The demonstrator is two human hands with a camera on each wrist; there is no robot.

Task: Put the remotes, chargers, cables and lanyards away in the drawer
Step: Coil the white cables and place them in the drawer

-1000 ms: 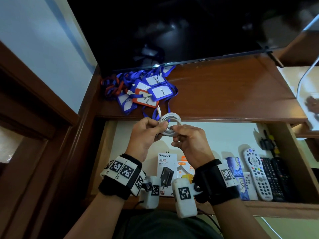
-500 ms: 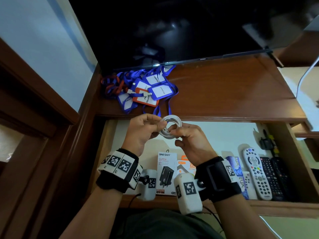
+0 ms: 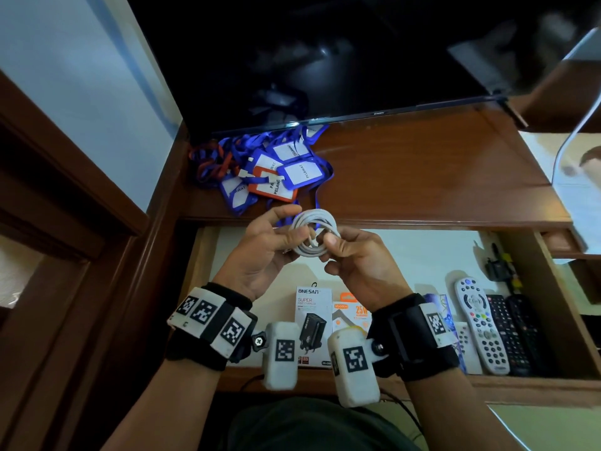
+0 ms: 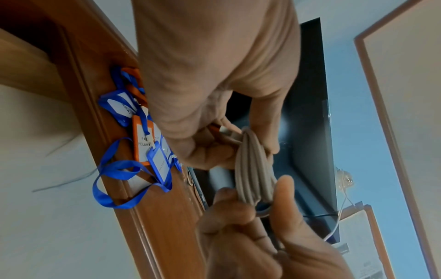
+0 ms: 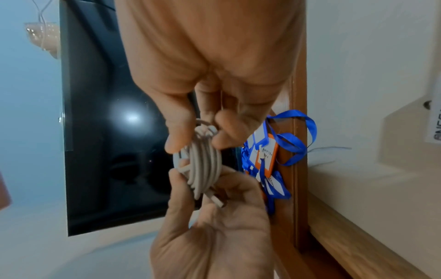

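our left hand [image 3: 260,252] pinches the white cable coil [image 3: 313,234] on one side, right hand [image 3: 356,266] pinches the other, both above the open drawer [image 3: 406,252]. lanyards [image 3: 270,170] lie on the worktop [image 3: 422,177] just beyond the hands; remotes [image 3: 481,323] in drawer, right of r. hand.
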